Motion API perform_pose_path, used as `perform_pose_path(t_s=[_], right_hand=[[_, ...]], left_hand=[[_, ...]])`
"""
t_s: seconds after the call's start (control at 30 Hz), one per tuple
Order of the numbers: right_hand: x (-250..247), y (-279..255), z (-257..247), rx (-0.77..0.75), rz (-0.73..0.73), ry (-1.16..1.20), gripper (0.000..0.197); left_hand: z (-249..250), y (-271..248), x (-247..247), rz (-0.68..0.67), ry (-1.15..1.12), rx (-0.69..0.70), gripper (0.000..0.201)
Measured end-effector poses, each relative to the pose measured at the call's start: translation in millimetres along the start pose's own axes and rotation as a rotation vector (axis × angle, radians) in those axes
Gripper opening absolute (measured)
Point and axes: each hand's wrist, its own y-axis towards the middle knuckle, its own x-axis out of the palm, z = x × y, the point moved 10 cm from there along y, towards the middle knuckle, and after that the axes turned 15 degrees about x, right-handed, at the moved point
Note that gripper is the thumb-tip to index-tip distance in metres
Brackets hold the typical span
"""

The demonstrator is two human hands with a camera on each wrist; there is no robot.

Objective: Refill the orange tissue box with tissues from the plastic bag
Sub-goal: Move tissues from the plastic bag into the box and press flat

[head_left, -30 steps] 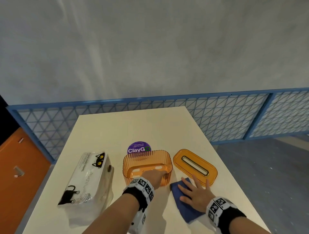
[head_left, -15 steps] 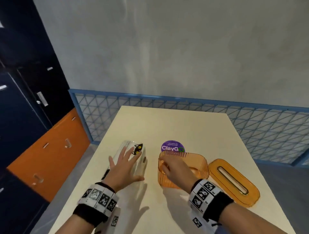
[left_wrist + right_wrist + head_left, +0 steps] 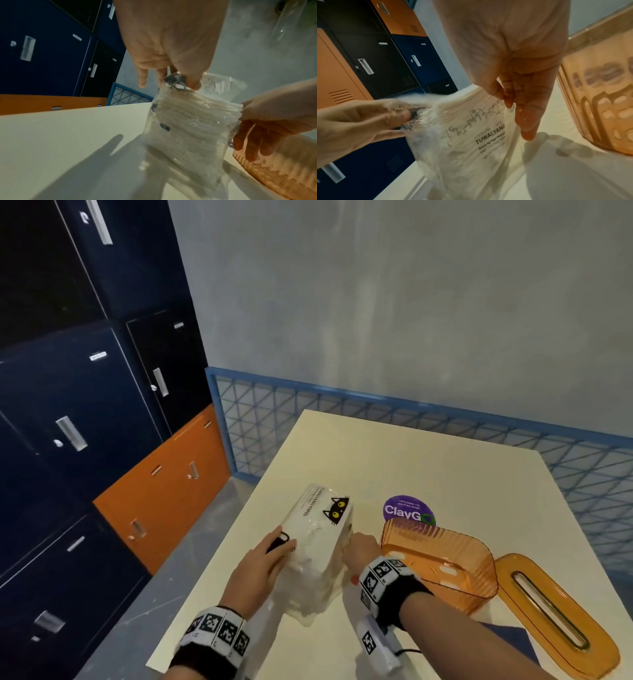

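The clear plastic bag of white tissues with a black cat print stands tilted on the cream table, its near end down. My left hand grips its left side, thumb on top. My right hand holds its right side, thumb on the tissue stack and fingers along the film. The bag sits between both palms. The orange tissue box lies open and looks bare inside just right of my right wrist. Its slotted lid lies further right.
A purple ClayGo sticker is on the table behind the box. A blue cloth lies at the near edge under my right forearm. Dark blue and orange lockers stand left, past the table's left edge. A blue mesh railing runs behind.
My right hand left the orange box and came to the bag's right side. My left hand went from hovering over the bag to gripping it. The bag has tipped up.
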Motion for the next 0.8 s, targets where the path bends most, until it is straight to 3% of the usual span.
perform_pose_path(t_s=[0.17, 0.33, 0.4, 0.53, 0.67, 0.8], right_hand=[[-2.2, -0.4, 4.5, 0.031, 0.018, -0.027, 0.036], [-1.0, 0.9, 8.2, 0.036, 0.013, -0.013, 0.031], [0.6, 4.7, 11.6, 0.055, 0.008, 0.034, 0.031], [4.8, 6.3, 16.3, 0.083, -0.028, 0.123, 0.035], [6.6, 7.4, 20.2, 0.1, -0.022, 0.147, 0.035], [10.0, 6.4, 21.1, 0.095, -0.034, 0.159, 0.035]], left_hand=[[-13.4, -8.6, -41.5, 0.503, -0.46, -0.195, 0.028], [-56.9, -26.1, -9.0, 0.694, -1.055, -0.663, 0.033], [-71.7, -27.4, 1.4, 0.714, -1.127, -0.759, 0.038], [-81.7, -28.0, 14.5, 0.688, -1.178, -0.866, 0.029], [-89.2, -43.2, 37.4, 0.633, -1.282, -1.066, 0.02], [-100.2, -51.2, 37.7, 0.633, -1.199, -1.129, 0.018]])
